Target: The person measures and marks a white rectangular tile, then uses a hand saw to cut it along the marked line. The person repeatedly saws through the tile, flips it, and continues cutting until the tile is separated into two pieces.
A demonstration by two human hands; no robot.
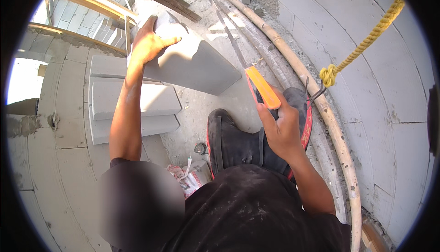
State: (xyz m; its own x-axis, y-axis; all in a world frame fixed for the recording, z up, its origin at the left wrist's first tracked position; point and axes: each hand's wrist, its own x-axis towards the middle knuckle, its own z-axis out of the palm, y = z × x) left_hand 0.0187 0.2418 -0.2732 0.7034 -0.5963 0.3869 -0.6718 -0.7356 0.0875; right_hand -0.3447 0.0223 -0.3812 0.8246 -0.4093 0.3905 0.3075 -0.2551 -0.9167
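Observation:
My left hand [150,44] grips the upper left end of a grey aerated concrete block [199,68], its thumb stretched across the sunlit face. The block is tilted, and part of its far end is lost in glare. My right hand [285,130] is wrapped round the orange and black handle of a hand saw [262,86]. The saw's long thin blade points up and away, to the right of the block and apart from it. Between my arms, my legs are in dark trousers [236,137] with red side stripes.
Several pale blocks [135,98] are stacked left, under my left forearm. A long wooden pole [316,98] and a pipe run along the block wall [353,55] on the right. A knotted yellow rope [362,45] hangs there on a metal hook. Timber beams [87,0] cross the upper left.

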